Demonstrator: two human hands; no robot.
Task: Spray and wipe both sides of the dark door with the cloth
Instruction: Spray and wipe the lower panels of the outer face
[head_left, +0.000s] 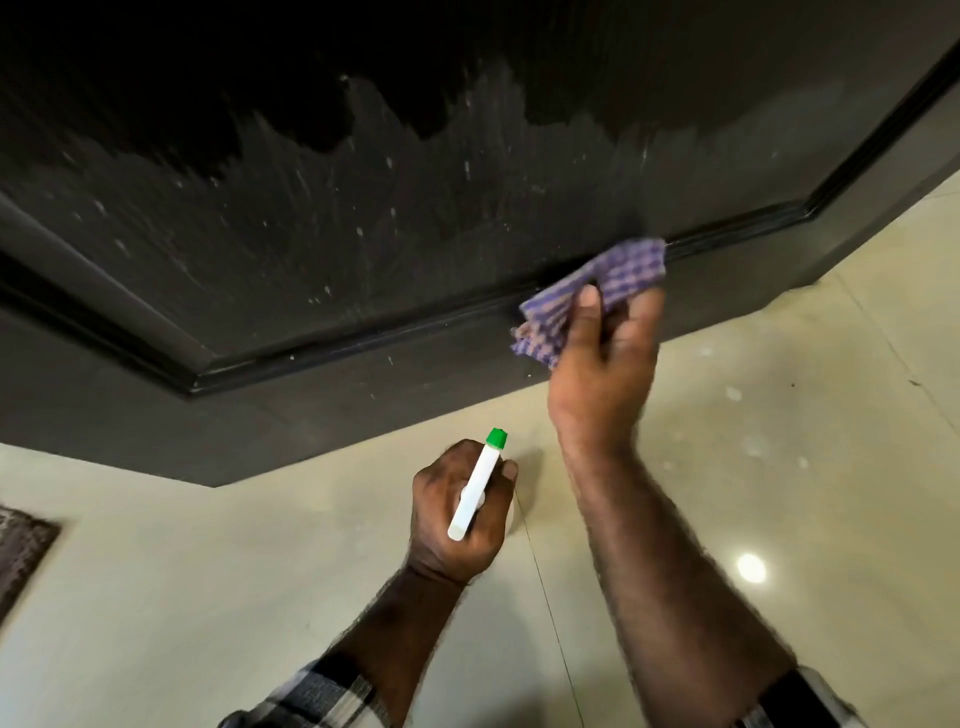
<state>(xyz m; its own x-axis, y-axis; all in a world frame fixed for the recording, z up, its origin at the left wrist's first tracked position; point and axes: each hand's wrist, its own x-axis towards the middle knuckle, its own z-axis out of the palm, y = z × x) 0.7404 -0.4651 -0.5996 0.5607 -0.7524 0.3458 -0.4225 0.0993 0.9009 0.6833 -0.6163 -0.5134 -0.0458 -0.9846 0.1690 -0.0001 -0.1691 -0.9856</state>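
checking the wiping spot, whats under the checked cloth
The checked cloth, gripped by the right hand, lies against the dark door at its lower moulding. The strip it covers is hidden.

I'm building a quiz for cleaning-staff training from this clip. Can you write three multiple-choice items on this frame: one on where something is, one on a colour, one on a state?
1. Where does the checked cloth touch the dark door?
A. On the raised moulding at the foot of the panel
B. On the door's top edge
C. It lies on the floor

2. What colour is the spray bottle's nozzle tip?
A. Red
B. Green
C. Blue

3. How does the upper part of the door panel look?
A. Darker and wet, with an uneven lower edge
B. Covered in foam
C. Scratched to bare wood

Answers:
1. A: the right hand holds the checked cloth against the moulding of the dark door.
2. B: the spray bottle in the left hand ends in a green tip.
3. A: the top shows a darker wet patch above the duller, speckled part.
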